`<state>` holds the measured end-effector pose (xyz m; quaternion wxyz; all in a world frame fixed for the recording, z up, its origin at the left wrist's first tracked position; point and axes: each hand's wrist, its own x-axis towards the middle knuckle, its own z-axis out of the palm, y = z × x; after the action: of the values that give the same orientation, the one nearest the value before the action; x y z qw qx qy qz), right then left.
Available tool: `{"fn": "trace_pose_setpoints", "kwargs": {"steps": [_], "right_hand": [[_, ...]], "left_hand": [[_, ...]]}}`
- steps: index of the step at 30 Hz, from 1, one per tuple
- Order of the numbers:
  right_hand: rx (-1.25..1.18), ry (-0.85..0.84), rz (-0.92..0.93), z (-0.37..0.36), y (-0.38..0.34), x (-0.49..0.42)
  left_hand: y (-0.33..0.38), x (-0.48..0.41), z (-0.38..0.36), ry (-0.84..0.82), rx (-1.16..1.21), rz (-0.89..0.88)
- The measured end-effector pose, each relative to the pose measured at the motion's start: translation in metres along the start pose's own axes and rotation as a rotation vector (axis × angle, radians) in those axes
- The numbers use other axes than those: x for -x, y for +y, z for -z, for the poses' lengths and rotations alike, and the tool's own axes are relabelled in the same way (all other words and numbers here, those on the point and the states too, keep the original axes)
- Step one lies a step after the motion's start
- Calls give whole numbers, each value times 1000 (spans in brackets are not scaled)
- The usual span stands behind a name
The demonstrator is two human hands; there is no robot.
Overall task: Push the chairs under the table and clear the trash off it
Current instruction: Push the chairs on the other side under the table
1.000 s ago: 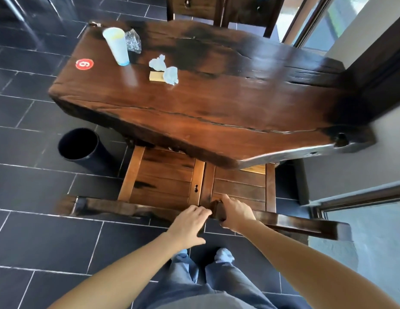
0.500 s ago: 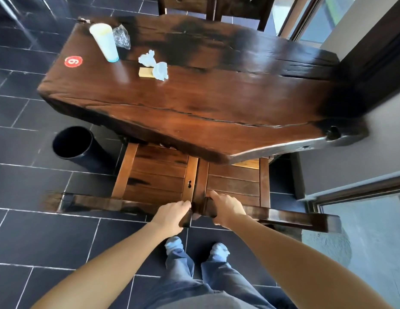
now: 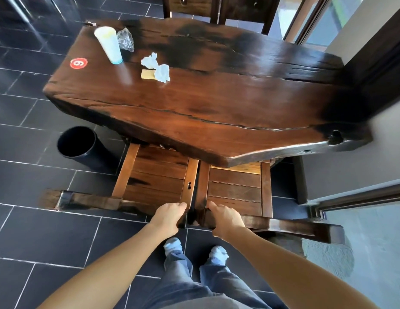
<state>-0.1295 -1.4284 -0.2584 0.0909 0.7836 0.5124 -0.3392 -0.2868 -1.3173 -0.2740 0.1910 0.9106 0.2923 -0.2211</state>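
Two wooden chairs stand side by side, their seats partly under the near edge of the dark wooden table (image 3: 217, 103). My left hand (image 3: 169, 214) grips the top rail of the left chair (image 3: 156, 175). My right hand (image 3: 224, 217) grips the top rail of the right chair (image 3: 234, 186). On the table's far left lie a white plastic cup (image 3: 108, 44), a clear crumpled wrapper (image 3: 126, 39), two crumpled tissues (image 3: 150, 61) (image 3: 162, 73) and a small wooden block (image 3: 147, 74).
A black bin (image 3: 77, 142) stands on the dark tiled floor left of the chairs. A red round number sticker (image 3: 78, 63) is on the table's left end. More chairs (image 3: 217, 7) stand at the far side. A wall and glass door frame (image 3: 362, 195) close the right.
My left hand has closed on the left chair's top rail. Both chairs have slid further under the table.
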Motion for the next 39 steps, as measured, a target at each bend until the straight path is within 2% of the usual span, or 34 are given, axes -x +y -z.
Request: {"fn": "trace_pose_setpoints", "kwargs": {"steps": [12,19,23,27,29,33,37,39], "right_hand": [[221,-33,117,4,-5,-11],[181,-2,133,3,-7,-10],[147,54,330,3,-42,-17],[116,36,286,2,-67,-27],[162,27,297,1,-72,-32],[180,-12,309,-5,-93,-35],[110,-65,296,1,-91,-35],[127,-64,305,7,-89,-32]], "left_hand": [[11,-4,4,-39,-47,77],[16,-4,5,-37,-53,113],[12,-1,3,10,43,147],[-1,8,-8,129,258,130],[-24,14,-13,101,186,176],[-78,25,-26,-65,-169,259],[-73,11,-25,114,-116,341],[-71,5,-21,126,-112,353]]}}
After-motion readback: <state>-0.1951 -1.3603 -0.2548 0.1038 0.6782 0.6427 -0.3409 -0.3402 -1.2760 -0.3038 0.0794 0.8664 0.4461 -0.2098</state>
